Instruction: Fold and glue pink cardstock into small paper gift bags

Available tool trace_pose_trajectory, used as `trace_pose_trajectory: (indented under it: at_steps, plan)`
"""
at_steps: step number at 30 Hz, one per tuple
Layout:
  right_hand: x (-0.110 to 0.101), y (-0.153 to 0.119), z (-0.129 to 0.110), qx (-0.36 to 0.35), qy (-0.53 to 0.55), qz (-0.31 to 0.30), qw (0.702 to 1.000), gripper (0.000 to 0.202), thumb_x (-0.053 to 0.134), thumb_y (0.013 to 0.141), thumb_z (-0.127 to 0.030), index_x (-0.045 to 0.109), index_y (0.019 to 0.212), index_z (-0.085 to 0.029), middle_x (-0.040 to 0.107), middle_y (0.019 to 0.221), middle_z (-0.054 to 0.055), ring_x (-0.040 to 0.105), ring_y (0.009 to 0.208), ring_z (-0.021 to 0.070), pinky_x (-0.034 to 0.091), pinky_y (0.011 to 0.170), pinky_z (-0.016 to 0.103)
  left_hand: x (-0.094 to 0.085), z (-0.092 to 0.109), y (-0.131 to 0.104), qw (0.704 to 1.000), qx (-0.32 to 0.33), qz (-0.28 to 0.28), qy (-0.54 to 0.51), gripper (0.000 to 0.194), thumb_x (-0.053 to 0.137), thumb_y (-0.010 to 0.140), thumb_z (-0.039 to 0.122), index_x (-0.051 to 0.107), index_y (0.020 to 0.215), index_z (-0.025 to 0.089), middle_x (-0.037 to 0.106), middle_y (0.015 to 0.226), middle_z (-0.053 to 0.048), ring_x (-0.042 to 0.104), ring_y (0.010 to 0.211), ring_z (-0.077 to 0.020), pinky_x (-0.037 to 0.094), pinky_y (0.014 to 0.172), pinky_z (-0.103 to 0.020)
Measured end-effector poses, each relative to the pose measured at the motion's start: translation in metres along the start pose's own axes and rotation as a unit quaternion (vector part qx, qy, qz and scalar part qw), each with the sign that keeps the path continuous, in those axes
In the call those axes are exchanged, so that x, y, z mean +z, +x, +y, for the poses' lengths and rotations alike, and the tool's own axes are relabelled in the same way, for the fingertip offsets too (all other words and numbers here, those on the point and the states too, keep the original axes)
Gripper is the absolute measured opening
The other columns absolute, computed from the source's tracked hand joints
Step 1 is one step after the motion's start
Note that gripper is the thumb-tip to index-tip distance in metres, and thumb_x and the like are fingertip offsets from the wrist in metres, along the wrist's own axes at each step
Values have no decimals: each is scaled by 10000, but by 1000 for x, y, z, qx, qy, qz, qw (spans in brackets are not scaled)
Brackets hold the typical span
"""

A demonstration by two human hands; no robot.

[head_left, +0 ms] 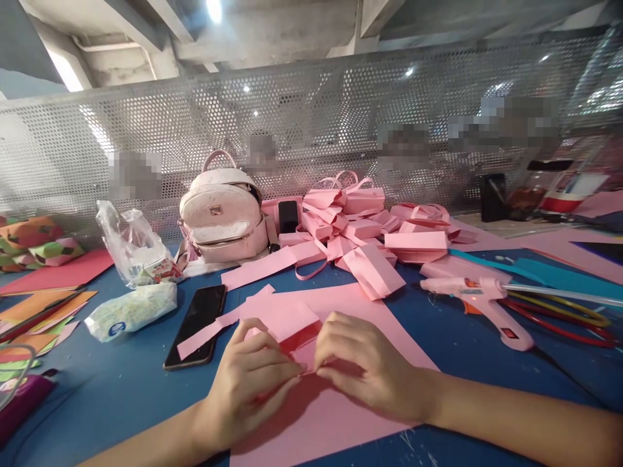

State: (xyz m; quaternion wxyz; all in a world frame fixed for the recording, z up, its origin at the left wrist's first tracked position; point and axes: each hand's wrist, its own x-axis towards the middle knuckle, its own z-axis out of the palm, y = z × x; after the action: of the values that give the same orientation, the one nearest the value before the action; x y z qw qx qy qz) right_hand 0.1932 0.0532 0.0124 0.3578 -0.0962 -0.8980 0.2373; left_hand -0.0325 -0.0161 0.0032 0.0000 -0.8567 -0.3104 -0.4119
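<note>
A small folded pink paper box (292, 322) sits between my hands over a large pink paper sheet (311, 428). My left hand (256, 373) has its fingers closed on the box's near left edge. From the right, my right hand (363, 363) pinches the near edge, its fingertips almost meeting the left ones. The near side of the box is partly hidden by my fingers. A narrow pink paper strip (209, 334) sticks out beyond my left hand, lying across a dark phone (195, 344).
A pink glue gun (467, 288) lies at the right with its cord. Folded pink paper pieces (350, 220) are heaped at the back, beside a pale pink backpack (221, 214). A tissue pack (131, 311) and plastic bag (131, 240) are at the left. A perforated metal panel (316, 117) closes off the back.
</note>
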Motion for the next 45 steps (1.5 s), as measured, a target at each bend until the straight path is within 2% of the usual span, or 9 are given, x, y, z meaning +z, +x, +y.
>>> trace_pose_trajectory:
  at_steps: [8, 12, 17, 23, 28, 31, 35, 40, 45]
  plan:
    - [-4, -1, 15, 133, 63, 26, 989, 230, 534, 1012, -382, 677, 932, -221, 631, 880, 31, 559, 864, 191, 440, 797, 319, -2, -8, 0, 992, -105, 28, -68, 200, 546, 961, 89, 685, 982, 232, 712, 817, 26, 592, 714, -139, 378, 827, -357]
    - [-5, 2, 17, 177, 122, 60, 975, 245, 458, 1041, -377, 630, 935, -238, 587, 932, 29, 550, 919, 199, 425, 846, 326, -3, -10, -4, 985, -147, 44, -84, 327, 460, 1012, 146, 631, 1238, 310, 655, 1162, -33, 595, 1073, -189, 410, 919, -335]
    - [-9, 3, 14, 188, 192, 86, 959, 225, 436, 1047, -357, 568, 895, -258, 545, 943, 14, 525, 930, 196, 399, 854, 308, 1, -13, -11, 963, -227, 75, -121, 409, 400, 1046, 282, 445, 1451, 321, 399, 1535, -64, 355, 1424, -255, 294, 1156, -420]
    - [-13, 1, 12, 190, 258, 75, 944, 255, 381, 1052, -404, 511, 888, -257, 531, 1074, 35, 504, 1034, 214, 372, 950, 338, 4, -19, -17, 940, -261, -2, -218, 598, 428, 1016, 488, 211, 1559, 369, 222, 1658, -33, 189, 1517, -290, 221, 1221, -492]
    - [-10, 0, 9, 202, 271, 53, 939, 229, 382, 1043, -460, 526, 1036, -281, 521, 1257, 60, 500, 1129, 227, 403, 994, 372, 4, -18, -16, 915, -276, -93, -279, 796, 571, 919, 582, 122, 1560, 435, 189, 1669, 3, 184, 1522, -311, 154, 1245, -520]
    - [-5, -4, 14, 222, 238, 48, 944, 307, 486, 1000, -491, 470, 1249, -312, 492, 1338, 76, 491, 1220, 250, 429, 1011, 395, 3, -15, -10, 919, -274, -113, -260, 776, 626, 908, 527, 193, 1543, 423, 233, 1649, -15, 190, 1518, -317, 186, 1238, -508]
    - [-1, -9, 29, 235, 171, 41, 956, 534, 517, 980, -506, 326, 1432, -297, 445, 1441, 116, 467, 1295, 280, 395, 1069, 460, 2, -12, -1, 934, -249, -109, -232, 551, 628, 925, 451, 429, 1429, 355, 405, 1511, -71, 347, 1433, -313, 298, 1189, -476]
    - [-4, -3, 34, 194, 135, -25, 971, 210, 452, 1025, -387, 568, 1074, -219, 651, 1041, 71, 614, 925, 234, 517, 827, 394, 1, -11, 3, 938, -253, -97, -215, 293, 664, 906, 352, 608, 1186, 283, 470, 1372, -98, 440, 1329, -306, 345, 1134, -474]
    - [-5, 1, 33, 125, -22, -34, 991, 157, 440, 1007, -232, 593, 982, -208, 673, 1075, 90, 606, 933, 237, 478, 847, 404, 1, -12, 3, 938, -254, -84, -221, 200, 677, 899, 345, 629, 1079, 273, 485, 1332, -90, 452, 1301, -297, 355, 1108, -453]
